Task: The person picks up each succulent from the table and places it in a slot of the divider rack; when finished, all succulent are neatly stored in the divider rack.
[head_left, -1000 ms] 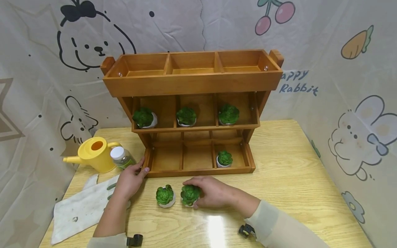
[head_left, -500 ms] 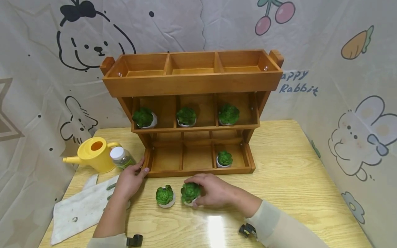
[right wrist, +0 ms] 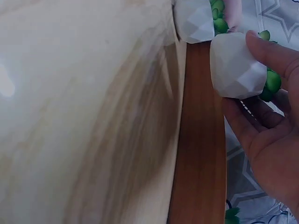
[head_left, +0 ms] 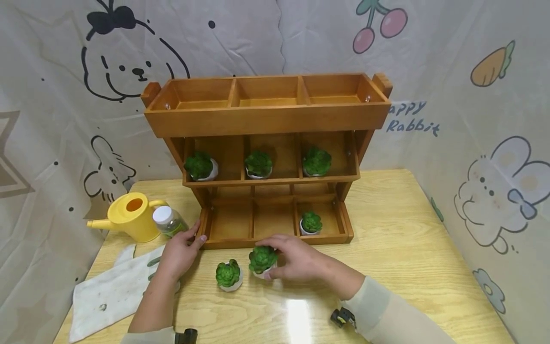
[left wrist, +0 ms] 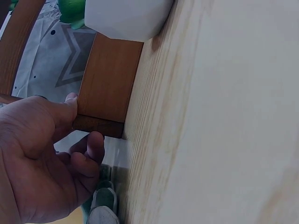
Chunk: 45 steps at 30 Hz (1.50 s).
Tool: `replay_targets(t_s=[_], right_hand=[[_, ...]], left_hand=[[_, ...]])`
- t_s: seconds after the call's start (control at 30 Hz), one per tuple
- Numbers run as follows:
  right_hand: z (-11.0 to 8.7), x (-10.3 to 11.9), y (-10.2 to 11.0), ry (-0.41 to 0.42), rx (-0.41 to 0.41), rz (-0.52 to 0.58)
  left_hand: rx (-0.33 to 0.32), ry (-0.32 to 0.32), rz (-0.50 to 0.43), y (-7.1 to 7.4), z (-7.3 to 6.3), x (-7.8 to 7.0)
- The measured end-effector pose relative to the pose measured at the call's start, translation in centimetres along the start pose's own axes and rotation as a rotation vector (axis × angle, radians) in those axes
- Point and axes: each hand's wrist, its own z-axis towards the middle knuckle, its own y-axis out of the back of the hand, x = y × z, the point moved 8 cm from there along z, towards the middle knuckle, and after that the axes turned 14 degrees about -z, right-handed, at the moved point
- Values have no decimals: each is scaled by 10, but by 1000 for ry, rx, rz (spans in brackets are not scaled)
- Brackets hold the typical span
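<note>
My right hand pinches the white faceted pot of a small green artificial succulent. In the right wrist view the pot is raised off the tabletop, thumb on one side and fingers on the other. To its left a second potted succulent stands on the table. My left hand holds the lower left corner of a three-tier wooden plant stand. The left wrist view shows the thumb against the corner of its front board, with the other fingers curled below. The middle tier bears three potted succulents; one more sits in the bottom right compartment.
A yellow watering can and a white-capped jar stand left of the plant stand. White gloves lie on the table by my left forearm. A printed cloth hangs behind and at both sides.
My right hand has lifted the succulent off the table and moved it slightly toward the plant stand. The left hand keeps its place at the corner. The head view has tilted slightly.
</note>
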Motion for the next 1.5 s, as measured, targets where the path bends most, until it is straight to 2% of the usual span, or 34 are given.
replay_targets(t_s=[0.2, 0.5, 0.67, 1.3, 1.5], right_hand=[[3, 2, 9, 9, -36, 27], [13, -6, 19, -4, -90, 6], [19, -9, 24, 5, -115, -19], [37, -25, 34, -80, -169, -19], [41, -29, 32, -112, -155, -5]], left_hand=[[0, 12, -9, -1, -3, 1], [2, 29, -13, -1, -2, 2], [5, 14, -7, -1, -1, 1], [3, 20, 1, -1, 0, 1], [5, 26, -2, -1, 0, 1]])
